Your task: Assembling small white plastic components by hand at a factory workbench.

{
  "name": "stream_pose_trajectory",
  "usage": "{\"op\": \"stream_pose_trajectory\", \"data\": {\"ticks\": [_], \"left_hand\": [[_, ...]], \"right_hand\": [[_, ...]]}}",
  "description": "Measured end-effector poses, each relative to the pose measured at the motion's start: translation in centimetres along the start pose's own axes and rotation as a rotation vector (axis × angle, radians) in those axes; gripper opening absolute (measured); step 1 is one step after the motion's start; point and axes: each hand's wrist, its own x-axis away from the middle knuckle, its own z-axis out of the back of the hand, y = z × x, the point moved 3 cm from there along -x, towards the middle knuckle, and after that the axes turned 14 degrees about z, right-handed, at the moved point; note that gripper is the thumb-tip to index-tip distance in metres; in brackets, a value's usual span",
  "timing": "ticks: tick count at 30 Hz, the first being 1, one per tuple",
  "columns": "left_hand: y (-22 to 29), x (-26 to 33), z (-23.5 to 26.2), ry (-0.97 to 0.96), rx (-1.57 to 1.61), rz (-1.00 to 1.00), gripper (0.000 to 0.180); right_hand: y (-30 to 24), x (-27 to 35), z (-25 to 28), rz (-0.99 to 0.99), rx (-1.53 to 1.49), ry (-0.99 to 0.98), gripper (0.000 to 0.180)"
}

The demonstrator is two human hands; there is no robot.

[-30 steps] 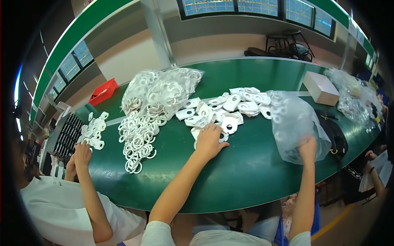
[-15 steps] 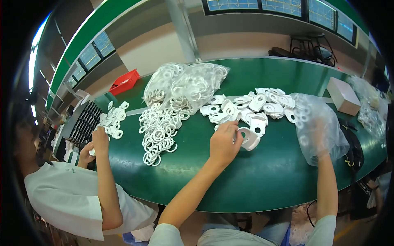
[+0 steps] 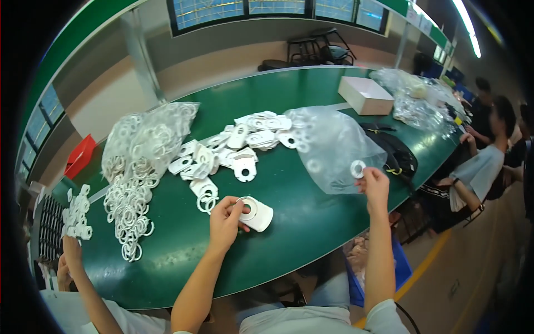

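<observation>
My left hand (image 3: 223, 222) grips a white plastic plate (image 3: 260, 218) with a round hole at one end, held low over the green table (image 3: 289, 220). Pinched in the fingertips of my right hand (image 3: 376, 189) is a small white ring (image 3: 357, 168), in front of a clear plastic bag (image 3: 334, 146). More rings show through that bag's left side. Beyond my left hand lies a heap of similar white plates (image 3: 245, 139), with a couple of loose thin rings (image 3: 207, 202) at its near end. Further left, many larger white rings (image 3: 130, 203) spill from another clear bag (image 3: 158, 131).
A white box (image 3: 365, 96) and crumpled clear bags (image 3: 423, 106) stand at the back right, near a black bag (image 3: 397, 150). A co-worker's hands (image 3: 69, 259) are at the far left by a small white pile (image 3: 79, 214). Below the table's edge is a blue bin (image 3: 397, 261).
The view has swung to the right. My right hand has come out of the clear bag with a small ring. My left hand has drawn the white plate away from the heap, toward me.
</observation>
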Motion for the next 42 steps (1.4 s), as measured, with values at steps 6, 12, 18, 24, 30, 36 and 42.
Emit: {"op": "stream_pose_trajectory", "data": {"ticks": [6,12,18,24,30,36,42], "left_hand": [[-0.8,0.5,-1.8,-0.150,0.021,0.067,0.025],[-0.7,0.9,-2.3,-0.213,0.062,0.130,0.027],[-0.2,1.2,-1.2,-0.263,0.218,0.173,0.026],[0.8,1.5,-1.3,-0.279,0.014,0.064,0.023],[0.6,1.4,-1.4,-0.270,-0.023,0.053,0.021],[0.7,1.5,-1.0,-0.331,-0.034,0.150,0.021],[3.3,2.0,0.6,-0.042,-0.505,-0.002,0.021]], "right_hand": [[-3.7,7.5,-3.4,-0.146,-0.248,-0.206,0.013],[-6.0,12.8,-11.6,0.477,0.060,-0.420,0.011],[-6.3,14.9,-13.8,0.729,0.232,-0.656,0.019],[-6.0,14.6,-14.0,0.553,0.094,-0.591,0.030],[-3.8,14.2,-15.9,0.006,-0.289,-0.801,0.032],[-2.7,14.2,-16.1,-0.054,-0.389,-0.802,0.028],[-2.8,14.6,-16.3,-0.220,-0.505,-0.778,0.027]]}}
